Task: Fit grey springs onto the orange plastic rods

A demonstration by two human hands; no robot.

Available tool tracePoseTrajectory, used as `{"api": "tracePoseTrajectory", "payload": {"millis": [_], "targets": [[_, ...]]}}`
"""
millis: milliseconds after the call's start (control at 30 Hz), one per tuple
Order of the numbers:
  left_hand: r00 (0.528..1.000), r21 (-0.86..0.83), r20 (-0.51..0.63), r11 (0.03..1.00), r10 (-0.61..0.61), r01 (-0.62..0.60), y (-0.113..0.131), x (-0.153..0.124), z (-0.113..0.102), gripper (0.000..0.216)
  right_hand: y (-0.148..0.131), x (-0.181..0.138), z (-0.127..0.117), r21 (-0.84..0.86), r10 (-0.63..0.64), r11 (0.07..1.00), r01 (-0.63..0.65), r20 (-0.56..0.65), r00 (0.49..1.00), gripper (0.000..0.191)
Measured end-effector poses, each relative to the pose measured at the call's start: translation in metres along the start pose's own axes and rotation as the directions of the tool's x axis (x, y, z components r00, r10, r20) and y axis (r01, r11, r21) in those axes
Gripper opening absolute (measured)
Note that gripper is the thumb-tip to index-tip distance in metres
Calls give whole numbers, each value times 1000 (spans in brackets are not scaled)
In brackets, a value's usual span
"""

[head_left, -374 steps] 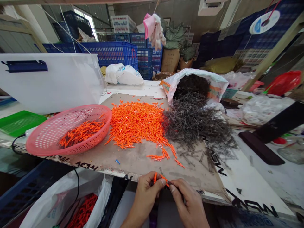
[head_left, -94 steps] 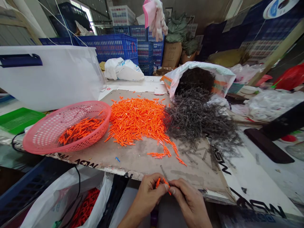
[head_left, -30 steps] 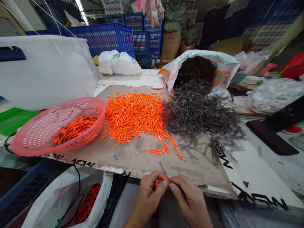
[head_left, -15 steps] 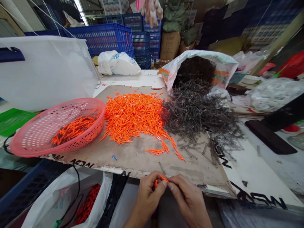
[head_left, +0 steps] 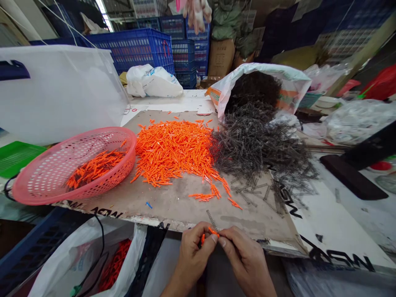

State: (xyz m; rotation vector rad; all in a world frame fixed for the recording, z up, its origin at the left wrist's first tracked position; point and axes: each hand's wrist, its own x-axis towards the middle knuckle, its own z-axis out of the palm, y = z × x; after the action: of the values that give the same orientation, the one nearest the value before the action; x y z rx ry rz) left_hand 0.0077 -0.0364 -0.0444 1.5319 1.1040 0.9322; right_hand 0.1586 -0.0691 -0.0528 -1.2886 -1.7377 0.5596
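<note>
At the table's near edge my left hand (head_left: 194, 249) pinches a small orange plastic piece (head_left: 213, 232) between thumb and forefinger. A second orange bit (head_left: 203, 239) peeks out from its curled fingers. My right hand (head_left: 244, 251) meets it from the right, thumb and fingertips closed at the other end of the same piece. Just beyond the fingertips is a thin coil spring (head_left: 210, 217); whether it touches the hands I cannot tell. Further back lie a heap of orange pieces (head_left: 176, 148) and, to its right, a heap of dark springs (head_left: 247, 144).
A pink perforated basket (head_left: 126, 165) with orange pieces stands at left. Springs spill from a white sack (head_left: 297, 82) behind. A blue bit (head_left: 149, 205) lies on the board. Below the edge hangs a white bag (head_left: 55, 268) with red pieces. A black stand (head_left: 352, 177) is at right.
The view has tilted very slightly. Both hands keep the same grip and place, and the heaps look the same.
</note>
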Motion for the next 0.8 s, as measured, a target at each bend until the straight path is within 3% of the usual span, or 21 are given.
{"api": "tracePoseTrajectory", "payload": {"millis": [800], "targets": [[1000,-5,0,1000,2,-2,-1,1,-1,16,-1,-1,0,28,27,999,-28,26,999,14]]}}
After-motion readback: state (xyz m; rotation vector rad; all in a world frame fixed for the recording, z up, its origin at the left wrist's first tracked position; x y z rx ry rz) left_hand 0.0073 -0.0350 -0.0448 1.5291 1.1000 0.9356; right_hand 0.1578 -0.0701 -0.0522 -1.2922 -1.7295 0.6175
